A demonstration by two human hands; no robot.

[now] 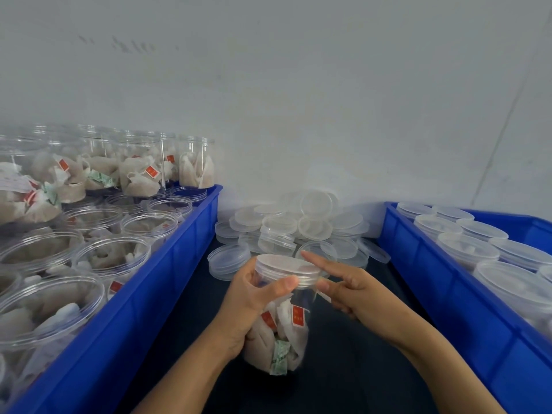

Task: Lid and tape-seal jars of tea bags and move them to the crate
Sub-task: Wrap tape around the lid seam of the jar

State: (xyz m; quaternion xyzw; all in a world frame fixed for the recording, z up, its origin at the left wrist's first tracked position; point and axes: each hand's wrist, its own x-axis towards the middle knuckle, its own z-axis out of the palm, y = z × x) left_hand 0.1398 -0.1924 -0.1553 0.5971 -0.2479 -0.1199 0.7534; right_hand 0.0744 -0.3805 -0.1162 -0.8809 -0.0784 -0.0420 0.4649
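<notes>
A clear jar (280, 333) of tea bags stands on the dark counter (343, 369) in the near middle, between two blue crates. Its long axis runs near to far, base toward the viewer and mouth tipped slightly away, toward the far wall. A translucent lid (286, 271) sits on its mouth.

The left hand (254, 297) has its grip around the jar's neck, thumb lying along the lid's near rim and fingers wrapped behind. The right hand (343, 286) is at the lid's right edge: index finger straight and pointing left across the top, thumb touching the rim, the other fingers loosely curled; its grip is narrow and holds nothing firmly that can be seen.

The left crate (167, 282) holds many open jars of tea bags. The right crate (448, 288) holds lidded jars. A heap of loose lids (298, 225) lies on the counter at the far wall.
</notes>
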